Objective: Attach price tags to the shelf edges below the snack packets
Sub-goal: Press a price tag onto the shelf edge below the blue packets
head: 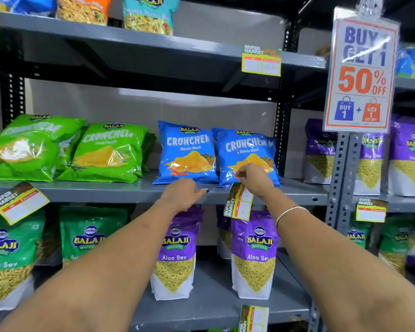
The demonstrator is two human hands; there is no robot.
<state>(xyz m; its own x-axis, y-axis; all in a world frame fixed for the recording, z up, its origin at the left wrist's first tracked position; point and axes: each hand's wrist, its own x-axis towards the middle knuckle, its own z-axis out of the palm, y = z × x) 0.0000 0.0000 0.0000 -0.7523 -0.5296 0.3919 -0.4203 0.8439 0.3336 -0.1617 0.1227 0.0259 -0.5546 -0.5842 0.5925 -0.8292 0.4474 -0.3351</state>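
Observation:
A yellow and green price tag (238, 202) hangs tilted on end at the front edge of the middle grey shelf (106, 192). It sits below two blue Crunchem packets (247, 152). My right hand (254, 179) pinches the tag's top corner, against the shelf lip. My left hand (182, 194) rests flat on the same shelf edge just left of the tag, fingers pointing right, holding nothing.
Other tags sit on the upper shelf edge (261, 62), at the left of the middle shelf (21, 202), on the right rack (370, 210) and on the bottom shelf (253, 318). Green packets (106, 152) lie left; purple Aloo Sev bags (254, 255) stand below. A promo sign (362, 75) hangs on the right.

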